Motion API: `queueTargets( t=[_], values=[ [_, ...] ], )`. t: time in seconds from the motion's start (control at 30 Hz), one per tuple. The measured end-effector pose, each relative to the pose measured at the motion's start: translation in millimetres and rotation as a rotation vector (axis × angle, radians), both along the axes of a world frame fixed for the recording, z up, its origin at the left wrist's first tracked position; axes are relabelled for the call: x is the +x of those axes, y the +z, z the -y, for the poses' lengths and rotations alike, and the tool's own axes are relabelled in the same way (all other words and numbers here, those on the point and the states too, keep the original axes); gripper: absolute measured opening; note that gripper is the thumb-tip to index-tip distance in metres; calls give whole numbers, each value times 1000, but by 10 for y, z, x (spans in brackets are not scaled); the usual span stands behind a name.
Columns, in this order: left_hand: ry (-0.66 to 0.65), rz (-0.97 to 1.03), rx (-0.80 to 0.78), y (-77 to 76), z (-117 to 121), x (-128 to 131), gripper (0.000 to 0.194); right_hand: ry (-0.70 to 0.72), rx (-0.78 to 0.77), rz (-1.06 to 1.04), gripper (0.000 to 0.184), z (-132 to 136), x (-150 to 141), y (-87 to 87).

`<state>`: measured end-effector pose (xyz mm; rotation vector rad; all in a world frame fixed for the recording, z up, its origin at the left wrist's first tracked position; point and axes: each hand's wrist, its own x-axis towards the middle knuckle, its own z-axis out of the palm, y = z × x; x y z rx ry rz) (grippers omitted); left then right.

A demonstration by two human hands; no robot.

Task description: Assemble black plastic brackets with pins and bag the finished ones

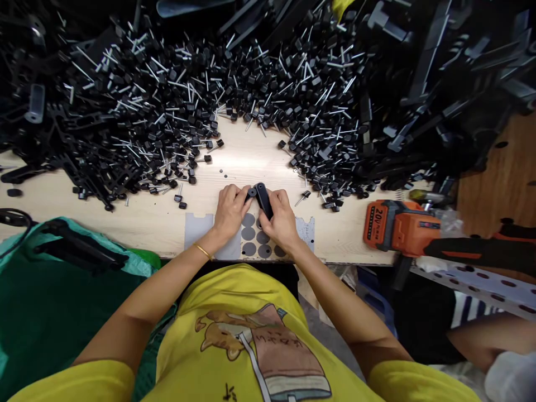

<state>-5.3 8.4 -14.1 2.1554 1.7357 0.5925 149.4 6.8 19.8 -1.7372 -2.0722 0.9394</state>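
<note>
Pale tabletop point(251, 153), black bar point(263, 199) (slanted) partway beyond right hand's grip point(283, 221).

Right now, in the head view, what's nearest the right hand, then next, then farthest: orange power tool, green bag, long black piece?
1. Long black piece: held in the right hand.
2. Orange power tool: on the table, to the right.
3. Green bag: over on the left side.
</note>
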Motion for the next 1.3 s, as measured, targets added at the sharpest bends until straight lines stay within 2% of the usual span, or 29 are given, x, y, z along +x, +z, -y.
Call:
queueTargets(
  t=[0.07,0.17,0.23,0.4,0.47,0.53,0.67,0.77,0.97,1.07,1.3],
  values=[
    [5,6,-16,7,-27,-44,30,3,-12,12,50,-4,-4,8],
    [-135,22,-30,8,-89,-143,27,20,-28,18,50,-9,-2,6],
    [-156,43,-19,7,-97,-150,26,13,-30,17,50,-9,1,-5],
    [57,45,7,20,27,35,29,-9,-20,6,51,-5,-1,-19],
    [44,41,2,24,40,45,29,-7,-22,5,51,-7,-1,-7],
    [-24,32,-4,23,12,-11,28,-1,-35,2,52,-11,1,8],
    [-82,9,-20,17,-56,-140,27,25,-42,-40,60,-13,27,6],
    [-54,6,-35,19,-40,-118,27,55,-14,-75,64,-7,59,-29],
    [114,-43,-28,26,78,149,28,42,59,-105,60,3,86,-105],
    [151,-84,-47,50,108,218,29,41,134,-121,61,5,95,-158],
    [-25,-150,-114,119,64,53,28,121,174,-148,60,6,136,-196]
  ],
)
